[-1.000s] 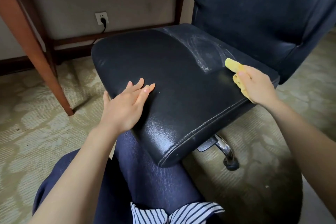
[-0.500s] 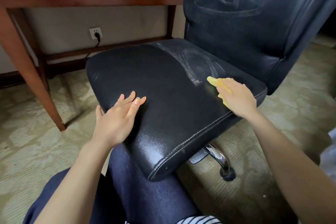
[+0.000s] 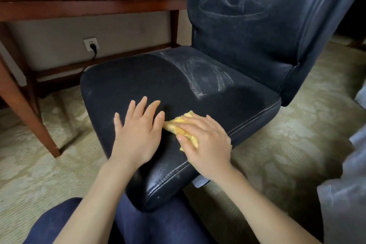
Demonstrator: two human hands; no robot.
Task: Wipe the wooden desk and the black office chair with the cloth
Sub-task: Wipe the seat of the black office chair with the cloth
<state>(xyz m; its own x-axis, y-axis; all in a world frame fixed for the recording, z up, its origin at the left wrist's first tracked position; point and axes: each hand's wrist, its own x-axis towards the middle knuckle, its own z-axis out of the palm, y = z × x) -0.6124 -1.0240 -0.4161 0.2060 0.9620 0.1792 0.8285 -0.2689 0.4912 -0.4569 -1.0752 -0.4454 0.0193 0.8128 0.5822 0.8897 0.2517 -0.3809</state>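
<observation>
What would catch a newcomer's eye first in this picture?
The yellow cloth, held in the right hand, stands out at the front of the black chair seat, beside the flat left hand. Whitish swirl marks show further back on the seat and on the backrest.

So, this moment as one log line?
step: wipe seat | right hand: holds cloth | left hand: flat on seat | backrest: streaked
</observation>
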